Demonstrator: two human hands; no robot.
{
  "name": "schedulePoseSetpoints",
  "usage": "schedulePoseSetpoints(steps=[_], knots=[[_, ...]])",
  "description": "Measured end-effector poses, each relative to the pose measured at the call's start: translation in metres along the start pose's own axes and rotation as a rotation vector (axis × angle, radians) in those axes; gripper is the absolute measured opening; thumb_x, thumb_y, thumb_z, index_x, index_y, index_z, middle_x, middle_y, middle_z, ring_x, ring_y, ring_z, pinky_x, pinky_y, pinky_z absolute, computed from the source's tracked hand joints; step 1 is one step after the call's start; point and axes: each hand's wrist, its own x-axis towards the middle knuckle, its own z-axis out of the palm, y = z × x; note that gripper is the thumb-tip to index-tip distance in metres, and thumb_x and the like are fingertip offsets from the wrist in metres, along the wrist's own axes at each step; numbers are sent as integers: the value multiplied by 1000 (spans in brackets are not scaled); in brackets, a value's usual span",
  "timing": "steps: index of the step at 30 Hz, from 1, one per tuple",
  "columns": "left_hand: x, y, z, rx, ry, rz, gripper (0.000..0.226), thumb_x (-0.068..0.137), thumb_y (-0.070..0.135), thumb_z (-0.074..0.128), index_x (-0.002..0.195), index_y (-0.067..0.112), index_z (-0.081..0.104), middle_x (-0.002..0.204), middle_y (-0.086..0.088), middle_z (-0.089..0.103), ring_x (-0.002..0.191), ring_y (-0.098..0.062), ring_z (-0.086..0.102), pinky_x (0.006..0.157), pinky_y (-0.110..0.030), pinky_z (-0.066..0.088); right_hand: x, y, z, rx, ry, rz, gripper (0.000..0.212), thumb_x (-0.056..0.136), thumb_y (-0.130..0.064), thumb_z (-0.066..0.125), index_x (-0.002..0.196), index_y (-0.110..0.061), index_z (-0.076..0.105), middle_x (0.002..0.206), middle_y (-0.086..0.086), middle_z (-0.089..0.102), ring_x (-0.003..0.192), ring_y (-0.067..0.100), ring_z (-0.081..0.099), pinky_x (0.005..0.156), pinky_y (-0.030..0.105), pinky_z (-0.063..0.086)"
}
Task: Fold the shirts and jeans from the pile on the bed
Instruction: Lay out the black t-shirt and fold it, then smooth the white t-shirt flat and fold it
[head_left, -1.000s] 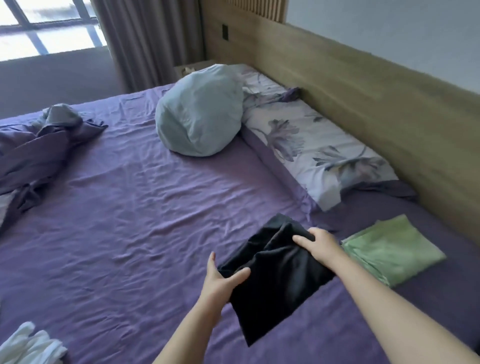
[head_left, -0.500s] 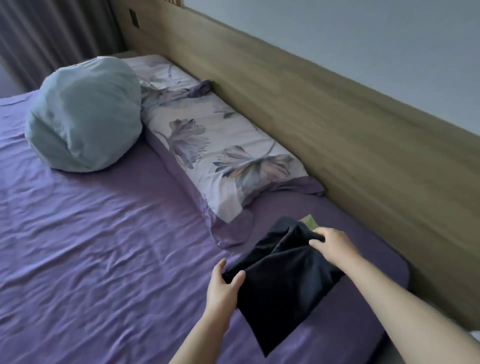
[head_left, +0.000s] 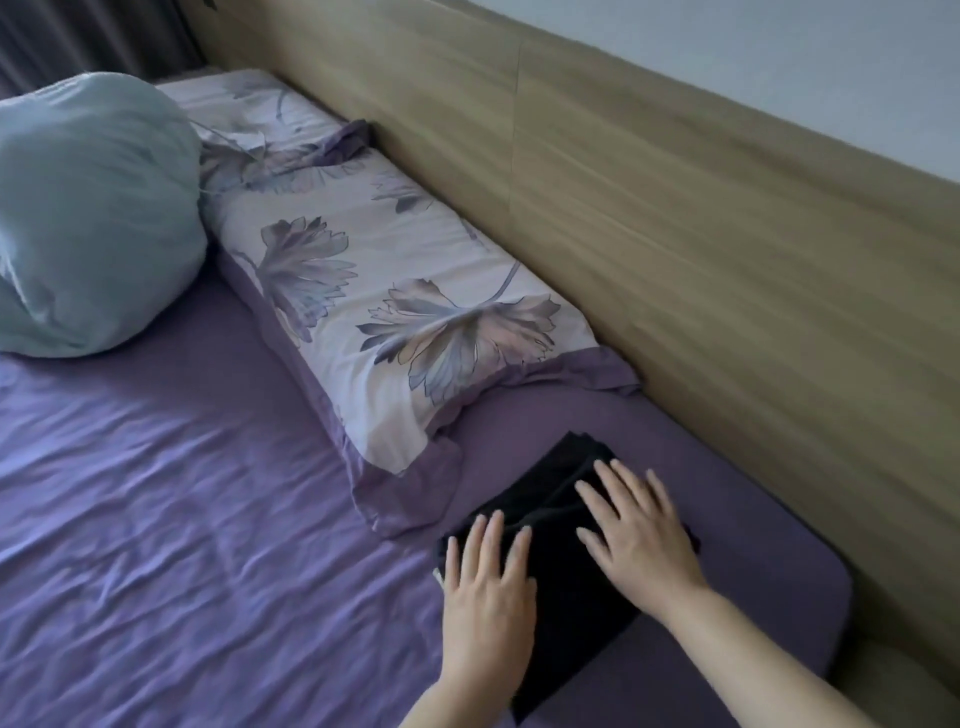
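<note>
Now that the folded black garment (head_left: 566, 566) is down flat on the purple sheet (head_left: 182, 493), near the corner of the bed by the wooden headboard (head_left: 727, 260), this piece looks pretty much done. A second ago both hands were pinching its edges and carrying it over; half a second ago it was hovering just over a folded green garment with only a sliver of green peeking out. That green one isn't visible at all anymore, so my guess is the black one got stacked right on top of it, though I can't actually confirm that from here.

Both hands have let go of their grip. The left hand (head_left: 485, 582) lies palm down with fingers straight and spread on the near left part of the cloth, and the right hand (head_left: 636, 535) is the same on the far right part, pressing or smoothing, holding nothing.

Just beside the garment is the floral pillow (head_left: 395, 312), its purple border nearly touching the cloth's far edge, and further off to the left sits the pale blue pillow (head_left: 88, 218).

The clothes pile is out of view here, so I can't say how much is left.
</note>
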Motion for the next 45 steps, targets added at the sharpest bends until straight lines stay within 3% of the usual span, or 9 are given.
schedulePoseSetpoints(steps=[3,8,11,13,16,20,22,27,45], knots=[[-7,4,19,75,-234,80,67,72,59,49,131,27,55,143,-10,46,135,-31,31,106,-56,18,-6,-14,31,-13,-152,-21,60,95,-58,12,142,-30,37,144,10,43,133,28,32,104,53,20],[3,-11,42,134,-343,109,76,79,74,39,137,26,48,147,-11,40,137,-32,31,104,-58,19,8,-15,55,8,-256,35,64,94,-62,7,146,-30,24,147,12,38,135,28,26,103,55,18],[10,-8,39,153,-427,79,77,77,74,38,136,26,50,146,-11,42,134,-34,39,103,-58,19,15,-13,50,-48,-263,-14,78,75,-70,-25,145,-37,-14,155,6,-10,145,26,-3,111,54,-2],[12,-6,24,154,-398,113,74,83,70,34,144,28,36,155,-10,24,142,-35,23,112,-55,9,14,-17,39,-30,-343,0,80,64,-74,-31,137,-39,-30,149,0,-30,143,24,-18,112,54,-10],[5,-13,0,143,-441,126,64,95,53,34,151,31,10,160,-3,-8,146,-29,-11,115,-48,-11,13,-37,16,0,-432,101,64,93,-61,7,147,-34,-16,157,5,-16,144,26,-13,115,53,0],[-37,-39,-37,127,-515,19,56,98,35,39,149,26,19,160,-4,1,146,-29,-2,117,-50,4,-9,-90,-6,124,-421,232,65,97,-55,20,150,-22,5,158,8,2,145,29,0,115,47,16],[-63,-61,-51,136,-563,-78,48,97,33,39,143,21,32,155,-6,21,144,-30,12,115,-48,13,-29,-123,-10,118,-423,221,67,97,-53,24,150,-17,7,158,10,4,145,29,3,114,45,19],[-142,-128,-92,61,-576,-393,37,94,35,39,126,18,48,134,-5,52,130,-25,39,105,-40,27,-75,-214,-18,109,-496,76,62,97,-52,23,150,-22,10,158,10,1,145,28,0,116,44,14],[-459,-434,-258,-52,-324,-981,51,98,45,34,143,23,32,140,-5,46,133,-24,36,111,-43,25,-210,-678,-35,-14,-517,-599,60,98,-52,24,150,-24,14,158,6,9,145,22,12,115,46,12]])
